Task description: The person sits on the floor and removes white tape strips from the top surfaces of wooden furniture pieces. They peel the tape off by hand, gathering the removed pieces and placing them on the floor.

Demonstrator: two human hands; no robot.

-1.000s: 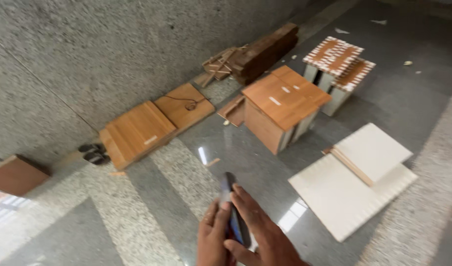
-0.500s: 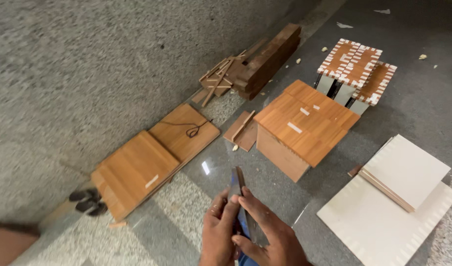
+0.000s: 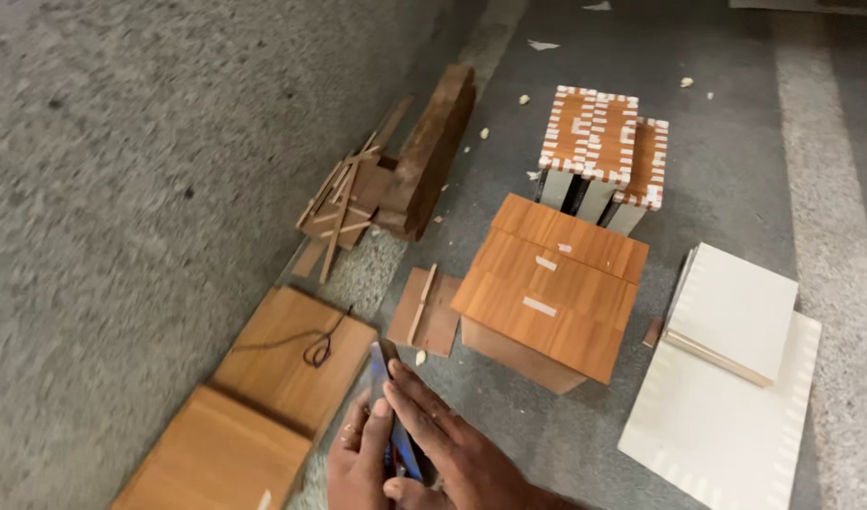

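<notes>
At the bottom centre of the head view, both hands meet around a slim dark phone. The left hand cups it from below and from the left, fingers curled up against its edge; the right hand lies over it from the right, with fingers stretched across its face. So the hands are together, both clamped on the phone, and neither is free. The phone's long axis runs up the frame, tilted slightly left, with its top end poking out above the fingertips and pointing toward the small brown board on the floor.

Just above and right of the hands stands a wooden box with a plank top bearing pale strips of tape; it is the nearest large thing, and it lies nearer the right hand than the left. Behind it, in the upper middle, sits a cluster of upright panels with orange and white edging. To the lower left, two flat wooden boards lie by the wall, a dark cord looped on the upper one. Scrap sticks and a dark beam sit at upper left. White panels lie stacked on the floor at the right.
</notes>
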